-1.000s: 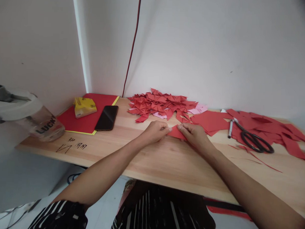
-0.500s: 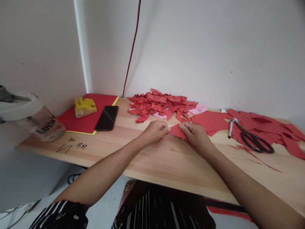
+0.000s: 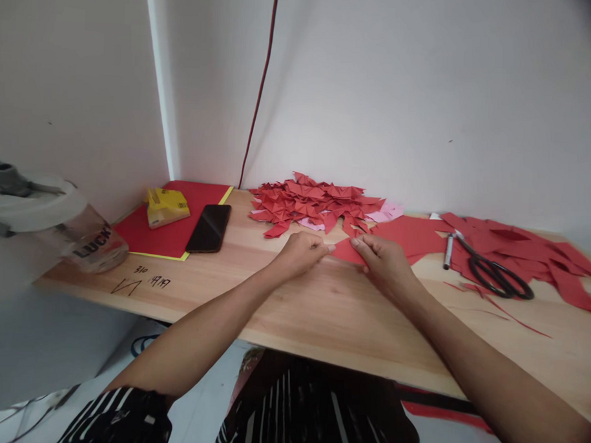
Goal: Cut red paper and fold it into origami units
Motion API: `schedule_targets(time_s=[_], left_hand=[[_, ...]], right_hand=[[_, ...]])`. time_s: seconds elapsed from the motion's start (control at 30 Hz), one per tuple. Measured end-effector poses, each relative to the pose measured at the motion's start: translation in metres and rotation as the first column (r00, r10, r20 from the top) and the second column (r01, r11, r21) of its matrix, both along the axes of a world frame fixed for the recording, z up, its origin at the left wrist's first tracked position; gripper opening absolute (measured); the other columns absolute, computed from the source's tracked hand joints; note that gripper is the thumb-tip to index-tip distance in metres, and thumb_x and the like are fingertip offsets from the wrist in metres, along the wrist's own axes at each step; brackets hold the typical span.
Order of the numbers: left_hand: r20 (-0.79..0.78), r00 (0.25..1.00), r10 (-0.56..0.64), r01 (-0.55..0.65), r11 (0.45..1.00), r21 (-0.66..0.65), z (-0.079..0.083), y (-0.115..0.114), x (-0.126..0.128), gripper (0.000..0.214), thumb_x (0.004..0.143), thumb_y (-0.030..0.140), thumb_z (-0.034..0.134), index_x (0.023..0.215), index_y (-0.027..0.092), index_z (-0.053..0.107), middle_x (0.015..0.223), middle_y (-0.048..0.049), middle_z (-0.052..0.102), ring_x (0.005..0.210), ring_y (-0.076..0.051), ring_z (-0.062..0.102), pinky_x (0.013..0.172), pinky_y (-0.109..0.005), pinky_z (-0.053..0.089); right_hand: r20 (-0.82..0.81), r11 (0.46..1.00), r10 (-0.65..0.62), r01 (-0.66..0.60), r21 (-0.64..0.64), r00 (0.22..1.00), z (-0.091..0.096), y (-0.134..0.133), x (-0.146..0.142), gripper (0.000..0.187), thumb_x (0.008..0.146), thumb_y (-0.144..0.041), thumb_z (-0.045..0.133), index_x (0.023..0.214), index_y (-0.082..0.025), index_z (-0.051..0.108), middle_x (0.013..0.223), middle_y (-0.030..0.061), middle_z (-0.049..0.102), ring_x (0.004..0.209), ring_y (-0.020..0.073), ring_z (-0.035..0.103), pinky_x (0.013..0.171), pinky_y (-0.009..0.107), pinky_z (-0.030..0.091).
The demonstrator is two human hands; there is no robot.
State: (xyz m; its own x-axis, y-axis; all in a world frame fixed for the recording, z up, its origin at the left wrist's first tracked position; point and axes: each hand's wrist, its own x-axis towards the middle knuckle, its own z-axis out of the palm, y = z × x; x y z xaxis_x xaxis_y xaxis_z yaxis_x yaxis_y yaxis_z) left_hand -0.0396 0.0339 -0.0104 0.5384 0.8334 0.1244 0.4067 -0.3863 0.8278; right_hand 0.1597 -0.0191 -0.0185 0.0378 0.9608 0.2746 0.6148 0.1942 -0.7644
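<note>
Between my hands is a small piece of red paper (image 3: 345,251), held just above the wooden table. My left hand (image 3: 305,253) is closed, with thumb and finger pinching the paper's left corner. My right hand (image 3: 382,255) grips its right part, the thumb lying on top. Behind my hands lies a heap of folded red paper pieces (image 3: 315,199), with some pink paper (image 3: 387,212) among them. Flat red paper sheets (image 3: 414,233) lie just beyond my right hand.
To the right are black-handled scissors (image 3: 501,277), a marker (image 3: 448,251) and a pile of cut red paper (image 3: 517,245). On the left stand a phone (image 3: 208,228), a yellow packet (image 3: 167,207) on a red sheet (image 3: 140,232), and a lidded clear jug (image 3: 94,240). Walls close off the back and left.
Both hands keep their pinch on the red paper, almost in place. The whole view has shifted very slightly; nothing else has visibly moved.
</note>
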Motion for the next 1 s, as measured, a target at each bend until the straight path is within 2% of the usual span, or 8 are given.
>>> schedule_targets(time_s=[0.13, 0.33, 0.43, 0.53, 0.63, 0.73, 0.9, 1.0], left_hand=[[0.022, 1.000, 0.020, -0.021, 1.000, 0.010, -0.001, 0.001, 0.000, 0.045, 0.085, 0.041, 0.054, 0.049, 0.018, 0.043, 0.042, 0.0044, 0.041, 0.047, -0.010, 0.041, 0.051, -0.023, 0.030], [0.144, 0.987, 0.064, -0.066, 0.998, 0.002, -0.008, 0.006, 0.000, 0.041, 0.088, 0.042, 0.049, 0.054, 0.019, 0.042, 0.040, 0.0061, 0.040, 0.044, -0.009, 0.041, 0.054, -0.022, 0.034], [0.216, 0.973, 0.083, -0.088, 0.996, 0.014, -0.008, 0.008, 0.001, 0.035, 0.088, 0.043, 0.049, 0.063, 0.019, 0.045, 0.048, 0.0057, 0.045, 0.048, -0.009, 0.043, 0.056, -0.022, 0.035], [0.276, 0.956, 0.101, -0.117, 0.992, 0.044, -0.005, 0.008, 0.001, 0.023, 0.085, 0.039, 0.054, 0.077, 0.017, 0.054, 0.065, 0.0031, 0.054, 0.060, -0.010, 0.048, 0.061, -0.021, 0.038], [0.218, 0.975, 0.028, -0.044, 0.996, 0.071, -0.003, 0.005, 0.002, 0.023, 0.085, 0.039, 0.054, 0.081, 0.016, 0.057, 0.072, 0.0018, 0.056, 0.067, -0.010, 0.049, 0.065, -0.022, 0.037], [0.125, 0.988, -0.090, 0.080, 0.993, 0.083, -0.001, -0.002, 0.004, 0.025, 0.088, 0.036, 0.050, 0.074, 0.016, 0.054, 0.065, 0.0031, 0.050, 0.062, -0.011, 0.045, 0.060, -0.023, 0.033], [0.068, 0.989, -0.134, 0.128, 0.988, 0.082, 0.002, -0.009, 0.006, 0.017, 0.088, 0.027, 0.047, 0.075, 0.017, 0.052, 0.061, 0.0038, 0.049, 0.062, -0.012, 0.047, 0.061, -0.023, 0.033], [0.058, 0.981, -0.187, 0.183, 0.981, 0.068, 0.003, -0.011, 0.006, 0.019, 0.087, 0.025, 0.048, 0.070, 0.018, 0.049, 0.058, 0.0042, 0.050, 0.059, -0.012, 0.046, 0.060, -0.023, 0.033]], right_hand=[[-0.017, 0.999, -0.035, 0.035, -0.027, 0.999, 0.000, 0.001, 0.002, 0.044, 0.090, -0.055, 0.048, 0.063, -0.023, 0.037, 0.051, -0.0062, 0.035, 0.046, 0.0117, 0.041, 0.050, 0.026, 0.036], [-0.017, 0.994, -0.111, 0.110, -0.012, 0.994, 0.000, 0.003, 0.006, 0.046, 0.090, -0.055, 0.048, 0.061, -0.023, 0.032, 0.050, -0.0056, 0.034, 0.047, 0.0120, 0.040, 0.050, 0.026, 0.031], [-0.009, 0.995, -0.101, 0.101, -0.017, 0.995, 0.001, 0.002, 0.005, 0.046, 0.091, -0.055, 0.046, 0.061, -0.023, 0.033, 0.048, -0.0054, 0.037, 0.046, 0.0120, 0.039, 0.050, 0.026, 0.029], [0.000, 0.998, -0.053, 0.053, -0.027, 0.999, 0.002, 0.000, 0.001, 0.045, 0.091, -0.055, 0.046, 0.061, -0.023, 0.036, 0.047, -0.0049, 0.041, 0.045, 0.0124, 0.040, 0.050, 0.027, 0.031], [0.021, 0.999, 0.018, -0.017, -0.035, 1.000, 0.003, -0.002, -0.004, 0.044, 0.092, -0.054, 0.046, 0.061, -0.022, 0.040, 0.049, -0.0036, 0.046, 0.049, 0.0134, 0.043, 0.052, 0.027, 0.033], [0.052, 0.997, 0.080, -0.079, -0.026, 0.995, 0.003, -0.002, -0.008, 0.045, 0.093, -0.053, 0.044, 0.061, -0.022, 0.041, 0.053, -0.0028, 0.047, 0.053, 0.0136, 0.043, 0.053, 0.027, 0.033], [0.105, 0.984, 0.178, -0.178, -0.009, 0.978, 0.002, -0.002, -0.012, 0.040, 0.093, -0.048, 0.043, 0.063, -0.021, 0.041, 0.060, -0.0023, 0.044, 0.058, 0.0138, 0.042, 0.056, 0.027, 0.034], [0.120, 0.982, 0.187, -0.188, 0.000, 0.975, 0.002, -0.003, -0.014, 0.032, 0.095, -0.042, 0.042, 0.071, -0.021, 0.046, 0.062, -0.0024, 0.047, 0.060, 0.0142, 0.045, 0.058, 0.027, 0.035]])
